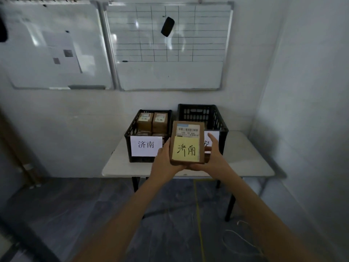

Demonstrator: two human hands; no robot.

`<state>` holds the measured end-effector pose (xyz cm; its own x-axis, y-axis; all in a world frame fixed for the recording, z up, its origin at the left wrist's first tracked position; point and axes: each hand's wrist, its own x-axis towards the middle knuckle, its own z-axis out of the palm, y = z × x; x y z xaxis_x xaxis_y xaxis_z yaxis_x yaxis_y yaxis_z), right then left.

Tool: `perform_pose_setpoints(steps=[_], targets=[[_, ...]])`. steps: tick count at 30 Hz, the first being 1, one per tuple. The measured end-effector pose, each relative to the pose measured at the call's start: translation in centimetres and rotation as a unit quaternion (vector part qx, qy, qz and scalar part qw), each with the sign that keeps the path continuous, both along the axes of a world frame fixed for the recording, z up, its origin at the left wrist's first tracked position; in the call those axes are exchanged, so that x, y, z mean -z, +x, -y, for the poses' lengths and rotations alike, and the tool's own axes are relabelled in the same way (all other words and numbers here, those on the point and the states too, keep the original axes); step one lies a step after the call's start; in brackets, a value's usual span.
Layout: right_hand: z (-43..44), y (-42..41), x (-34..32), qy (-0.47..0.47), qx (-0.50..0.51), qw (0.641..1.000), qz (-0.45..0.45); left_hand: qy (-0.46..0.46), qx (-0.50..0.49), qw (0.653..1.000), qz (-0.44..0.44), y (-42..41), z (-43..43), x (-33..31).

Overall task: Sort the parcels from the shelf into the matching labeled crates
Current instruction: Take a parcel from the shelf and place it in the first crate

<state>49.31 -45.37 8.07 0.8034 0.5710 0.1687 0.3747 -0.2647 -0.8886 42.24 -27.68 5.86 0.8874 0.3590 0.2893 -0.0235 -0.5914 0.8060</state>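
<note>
**White-walled sorting corner**

Whiteboards (170, 72) hung at twelve o'clock above a table (245, 157) bearing a stocked crate (130, 133) at eleven and a second crate (217, 118) at one. Left hand (163, 161) and right hand (213, 157) gripped a parcel (188, 142) before them, fingers clasping its side edges.

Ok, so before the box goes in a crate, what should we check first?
1. Grip: the left hand and right hand both hold the box: ok.
2. Address: its yellow note reads 济南: ok.
3. Matching crate: the left sign, on the left crate, reads 济南 too: ok.
4. Room: other boxes already sit in the left crate; whether there is space left: cannot tell.
5. Other crate: the right sign, on the right crate, is mostly hidden behind the held box: cannot tell.
</note>
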Motion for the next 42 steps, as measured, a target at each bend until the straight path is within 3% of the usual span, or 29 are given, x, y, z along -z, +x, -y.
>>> perform_pose_setpoints(steps=[12,25,36,42], targets=[[-13.6,14.8,-0.4,-0.092,0.063,0.984,0.137,0.010,-0.001,1.000,-0.010,14.5,-11.5,-1.6],[-26.5,26.5,2.1,-0.202,-0.015,0.955,0.218,-0.002,-0.032,0.997,-0.067,23.7,-23.3,0.4],[-36.7,40.5,3.2,-0.212,-0.055,0.967,0.128,0.017,-0.043,0.995,-0.091,34.9,-34.4,0.1],[-40.8,44.9,5.6,-0.242,-0.087,0.965,0.052,0.042,-0.135,0.983,-0.120,38.2,-39.5,2.0]])
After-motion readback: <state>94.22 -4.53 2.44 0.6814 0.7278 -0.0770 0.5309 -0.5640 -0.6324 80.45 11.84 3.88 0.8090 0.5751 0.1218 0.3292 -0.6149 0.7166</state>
